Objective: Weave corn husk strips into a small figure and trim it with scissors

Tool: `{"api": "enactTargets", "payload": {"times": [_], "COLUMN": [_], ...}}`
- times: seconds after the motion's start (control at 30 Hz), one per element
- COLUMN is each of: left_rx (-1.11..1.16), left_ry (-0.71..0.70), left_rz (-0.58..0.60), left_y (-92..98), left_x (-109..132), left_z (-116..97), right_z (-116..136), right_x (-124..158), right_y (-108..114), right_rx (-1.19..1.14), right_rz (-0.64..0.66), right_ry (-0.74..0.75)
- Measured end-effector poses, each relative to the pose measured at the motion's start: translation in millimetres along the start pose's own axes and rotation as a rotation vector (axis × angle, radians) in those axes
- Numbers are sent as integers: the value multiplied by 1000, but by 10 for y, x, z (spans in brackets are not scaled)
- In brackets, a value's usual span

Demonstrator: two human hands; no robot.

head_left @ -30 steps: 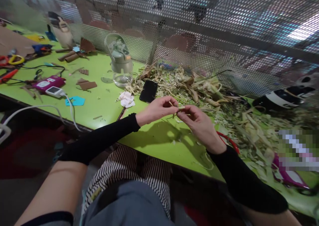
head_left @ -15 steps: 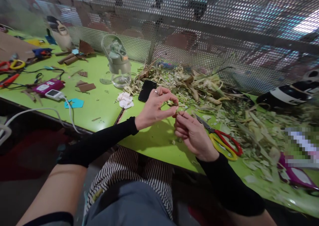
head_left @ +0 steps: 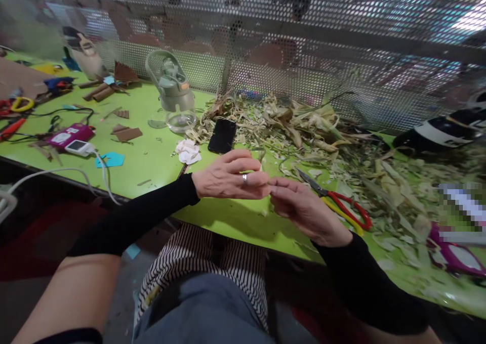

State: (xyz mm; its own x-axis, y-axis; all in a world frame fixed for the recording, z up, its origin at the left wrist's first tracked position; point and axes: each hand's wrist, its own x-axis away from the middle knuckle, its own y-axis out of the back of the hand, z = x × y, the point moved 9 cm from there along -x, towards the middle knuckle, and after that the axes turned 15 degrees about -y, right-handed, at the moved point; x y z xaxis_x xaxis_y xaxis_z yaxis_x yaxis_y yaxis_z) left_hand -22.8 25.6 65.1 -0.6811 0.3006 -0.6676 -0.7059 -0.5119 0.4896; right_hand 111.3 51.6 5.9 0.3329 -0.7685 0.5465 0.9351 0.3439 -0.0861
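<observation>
Nearest, grey-blue cloth (head_left: 201,306) and black-and-white striped trousers (head_left: 245,265) lie below the edge of a glossy bright-green table (head_left: 224,217). Above it, the bare left hand (head_left: 231,174), with a silver ring (head_left: 244,178) and a black sleeve at the wrist, meets the bare right hand (head_left: 307,210), fingertips to fingertips. The right thumb and forefinger are pinched together on what seems a thin, pale-green strip of plant husk (head_left: 270,183), mostly hidden between the hands. The left fingers are curled, back of the hand upward; whether they grip the strip too, I cannot tell.

Just beside the right hand lie steel scissors with red and yellow handles (head_left: 329,194). Beyond the left hand are a crumpled white tissue (head_left: 188,152) and a flat black phone (head_left: 222,135), which touches a loose heap of dried, pale-green husks (head_left: 288,126). A clear bottle with a grey-green lid (head_left: 176,98) stands left of the heap, before a perforated metal panel (head_left: 266,66).
</observation>
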Motion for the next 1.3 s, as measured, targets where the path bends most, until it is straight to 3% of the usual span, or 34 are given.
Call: {"api": "enactTargets", "payload": {"times": [0.07,0.13,0.23,0.33,0.43,0.63,0.8,0.97,1.2,1.3], "left_rx": [-1,44,281,757,1190,1345,1412,1323,1247,1247], "left_ry": [44,240,786,1360,1626,1773,1846,1750,1529,1492], "left_rz": [-55,-129,-228,-381,-553,-943,-1097,-967,-653,-537], "left_y": [22,20,-129,-480,-763,-910,-973,-920,-784,-752], "left_x": [4,45,303,644,642,468,383,383,437,439], "left_z": [-7,61,218,124,-91,-156,-198,-77,107,133], "right_z": [-15,24,97,149,186,187,180,198,291,318], "right_x": [-14,-15,-13,-28,-33,-26,-23,-1,320,397], "right_y": [-1,19,44,56,67,88,103,141,189,334], "right_rx": [-39,-114,-197,-232,-196,-109,-110,-2,547,543], "right_rz": [-29,-89,-181,-243,-301,-357,-348,-389,-571,-648], "right_ry": [24,109,237,320,386,426,436,456,527,528]}}
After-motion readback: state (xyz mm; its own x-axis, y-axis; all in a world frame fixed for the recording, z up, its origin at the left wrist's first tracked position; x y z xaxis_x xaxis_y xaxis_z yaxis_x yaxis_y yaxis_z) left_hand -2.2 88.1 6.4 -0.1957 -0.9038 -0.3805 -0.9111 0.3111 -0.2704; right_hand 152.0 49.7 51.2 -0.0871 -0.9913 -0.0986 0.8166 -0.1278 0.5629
